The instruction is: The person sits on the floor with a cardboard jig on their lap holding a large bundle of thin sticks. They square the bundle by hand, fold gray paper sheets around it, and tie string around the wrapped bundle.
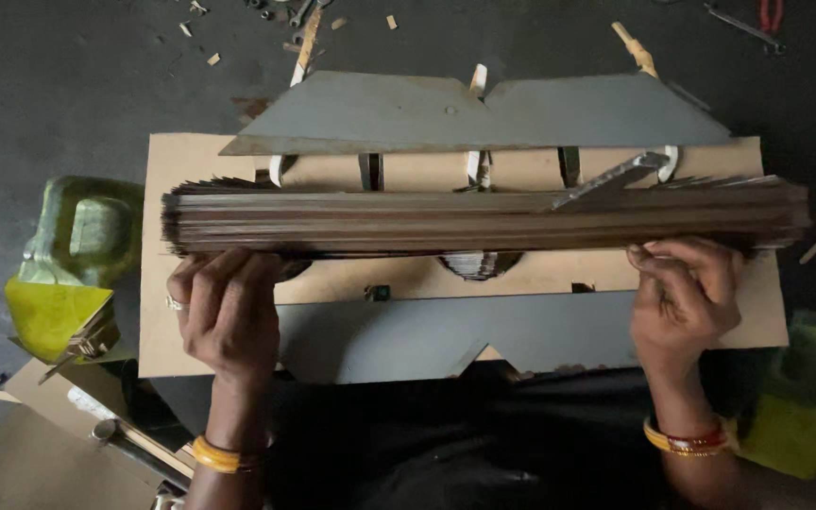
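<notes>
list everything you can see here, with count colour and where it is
stack of thin strips: one bundle, dark brown, lying crosswise on the board
board: one, tan, under the stack
grey plates: two, above and below the stack
green container: one, left of the board
yellow-green sheet: one, below the container
wood scraps: several, pale, on the dark floor at top
bangles: yellow and red, both wrists
left hand: gripping the stack's left part
right hand: gripping the stack's right end

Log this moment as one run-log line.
left hand: grips strip stack | right hand: pinches stack edge | under: brown board | grey plates either side
</notes>
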